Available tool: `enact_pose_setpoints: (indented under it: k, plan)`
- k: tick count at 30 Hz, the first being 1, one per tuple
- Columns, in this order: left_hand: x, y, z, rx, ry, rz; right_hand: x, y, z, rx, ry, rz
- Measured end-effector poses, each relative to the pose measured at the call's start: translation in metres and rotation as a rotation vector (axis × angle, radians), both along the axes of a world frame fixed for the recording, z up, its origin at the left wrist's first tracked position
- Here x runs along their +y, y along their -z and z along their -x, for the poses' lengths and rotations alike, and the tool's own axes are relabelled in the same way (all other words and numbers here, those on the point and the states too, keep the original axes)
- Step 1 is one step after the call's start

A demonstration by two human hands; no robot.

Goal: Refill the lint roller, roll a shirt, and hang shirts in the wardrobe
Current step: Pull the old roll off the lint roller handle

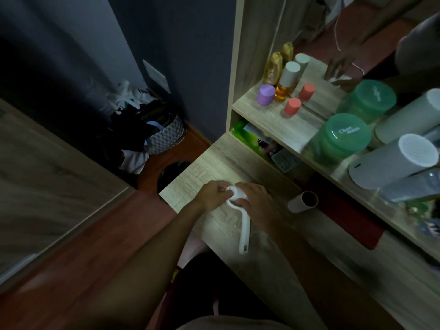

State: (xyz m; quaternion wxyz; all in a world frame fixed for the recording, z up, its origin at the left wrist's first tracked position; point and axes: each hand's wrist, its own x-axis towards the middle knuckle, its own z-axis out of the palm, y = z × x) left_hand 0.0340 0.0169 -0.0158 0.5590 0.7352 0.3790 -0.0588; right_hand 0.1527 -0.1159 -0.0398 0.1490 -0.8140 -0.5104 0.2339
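Observation:
A white lint roller (245,231) lies over the wooden desk (214,167), its long handle pointing toward me. My left hand (213,197) pinches the end of the white roll on the roller's head. My right hand (258,206) covers that roll from the right and grips it. An empty cardboard roll core (303,201) lies on the desk just right of my right hand. No shirt or wardrobe interior can be made out.
A shelf (273,117) above the desk carries bottles, a green lidded jar (342,139) and a white cylinder (392,163), backed by a mirror. On the floor at left stand a woven basket (164,136) with clothes and a dark bin (171,175).

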Motion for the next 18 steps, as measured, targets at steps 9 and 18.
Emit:
enact_pose_setpoints:
  k: [9,18]
  plan:
    - [0.009,-0.004,-0.014,0.089,0.08,-0.13,0.0,0.005,-0.001,0.025,0.056,-0.053]
    - [0.005,-0.009,-0.028,0.195,0.244,-0.297,0.001,-0.004,-0.011,0.09,0.019,-0.041]
